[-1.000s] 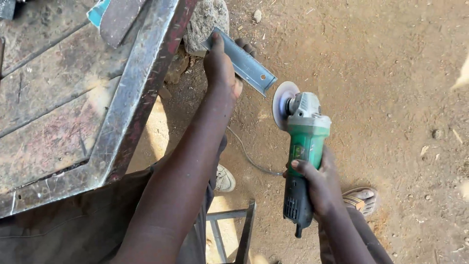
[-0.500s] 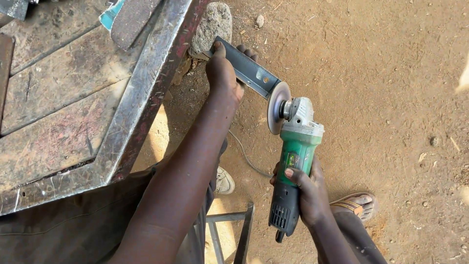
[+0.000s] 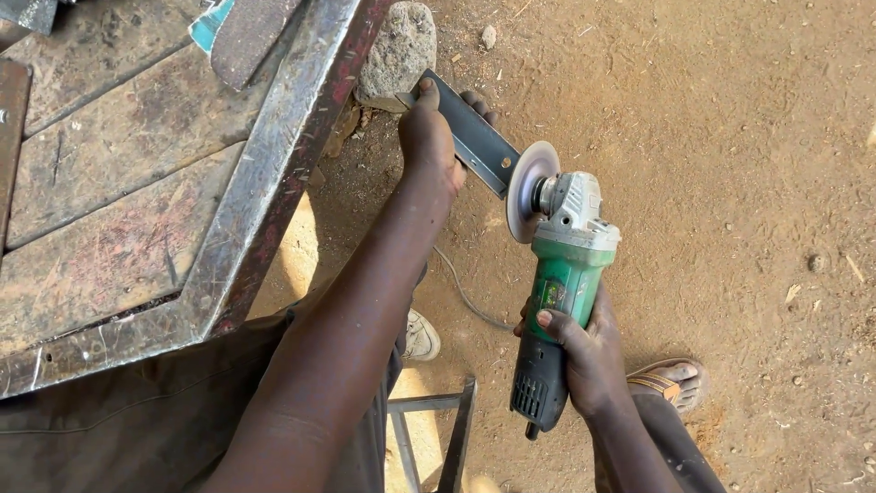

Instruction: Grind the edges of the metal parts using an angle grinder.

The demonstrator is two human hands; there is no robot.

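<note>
We see the right hand (image 3: 584,351) wrapped tightly round the body of one green angle grinder (image 3: 558,301), fingers curled over the green housing where it meets the black rear grip. Its single grinding disc (image 3: 527,187) stands on edge and meets the outer end of a flat metal bar (image 3: 474,137). The left hand (image 3: 427,137) clamps that one bar near its middle, thumb on the upper face and fingertips showing past the far edge, holding it out in the air over the dirt ground (image 3: 730,137). We count one grey rock (image 3: 397,50) lying just beyond the bar's far end, beside the corner of a worn steel-framed workbench (image 3: 265,183). A thin cable (image 3: 461,292) trails on the dirt beneath the left arm. Two feet show: one in a pale shoe (image 3: 422,336) under the arm, one in a sandal (image 3: 671,382) behind the right wrist. A small metal frame (image 3: 438,429) stands between them.
</note>
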